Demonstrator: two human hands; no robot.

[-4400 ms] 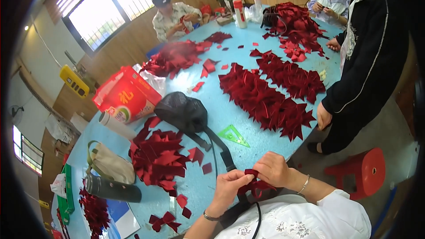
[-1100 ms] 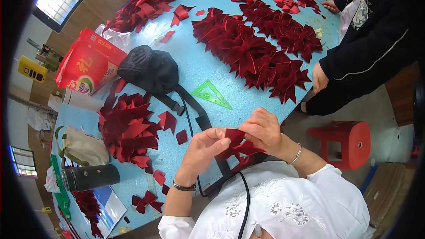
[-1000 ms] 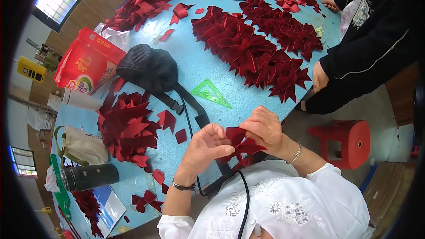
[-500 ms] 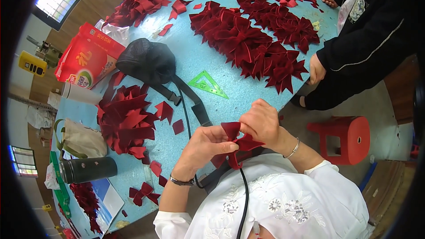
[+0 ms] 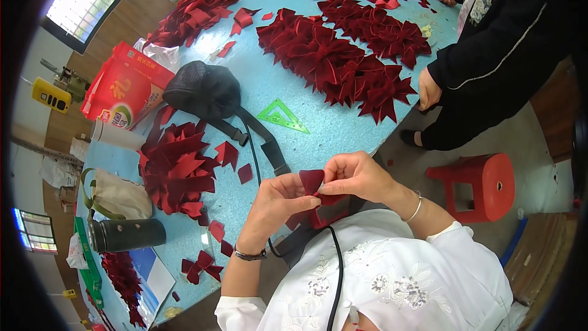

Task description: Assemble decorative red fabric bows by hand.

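Close to my body, a dark red velvet bow is held between both hands at the table's near edge. My left hand pinches its left side between thumb and fingers. My right hand is closed on its right side, thumb against forefinger. One pointed tail stands up between the hands and a loop hangs below them; part of the bow is hidden by my fingers. To the left on the table lie a heap of red velvet strips and a finished-looking bow.
Rows of red bows cover the blue table. A green set square, black bag, red gift bag and dark flask stand left. A person in black stands right, near a red stool.
My right hand has turned and come lower, its thumb and forefinger now pinching the bow. The bow has turned between my hands. The view has shifted slightly.
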